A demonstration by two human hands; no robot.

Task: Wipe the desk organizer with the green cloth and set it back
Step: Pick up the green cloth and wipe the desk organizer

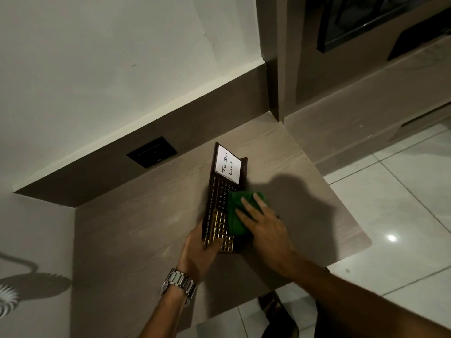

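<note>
The desk organizer (216, 191) is a long dark brown board with a printed calendar, a gold grid at its near end and a white "To Do List" note at its far end. It is tilted up over the wooden desk (146, 228). My left hand (199, 250), with a metal watch on its wrist, grips the organizer's near end from below. My right hand (264, 225) presses the folded green cloth (235, 215) flat against the organizer's face, fingers spread over the cloth.
A black wall socket (151, 151) sits on the brown back panel behind the desk. The desk's right edge drops to a white tiled floor (390, 203). A white fan-like object (7, 298) lies at the far left. A cabinet stands at the back right.
</note>
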